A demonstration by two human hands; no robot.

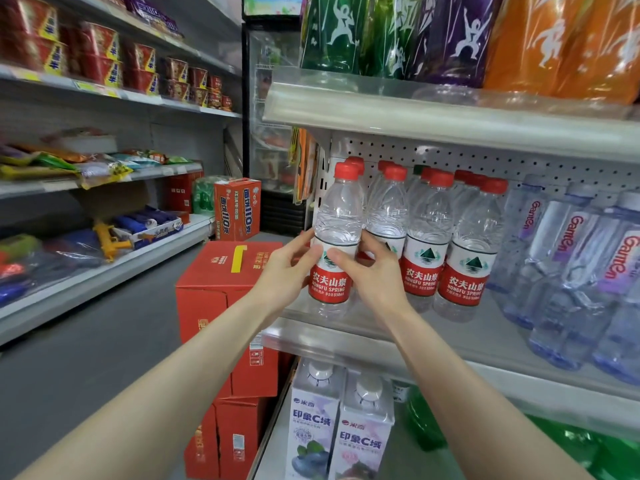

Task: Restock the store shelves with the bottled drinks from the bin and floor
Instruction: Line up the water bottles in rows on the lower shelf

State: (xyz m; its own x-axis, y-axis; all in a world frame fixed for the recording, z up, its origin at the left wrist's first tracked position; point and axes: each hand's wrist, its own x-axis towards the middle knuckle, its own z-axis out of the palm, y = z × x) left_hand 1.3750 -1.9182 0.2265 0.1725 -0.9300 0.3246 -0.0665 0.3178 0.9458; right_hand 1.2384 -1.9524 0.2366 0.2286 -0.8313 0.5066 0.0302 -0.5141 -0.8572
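— How many red-capped water bottles (427, 237) are counted in the front row?
— Four are counted; the red caps behind them cannot be told apart surely.
— And the white cartons (363, 434) underneath?
— Two are seen.
— The Ganten bottles (575, 244)?
— Three labels are made out; more cannot be said.
— Hands?
— Two are counted: the left hand (287, 271) and the right hand (374, 271).

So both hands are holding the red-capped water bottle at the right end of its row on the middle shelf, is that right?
Not quite. In the head view, the left hand and right hand hold the red-capped water bottle at the left end of its row, not the right end, on the middle shelf.
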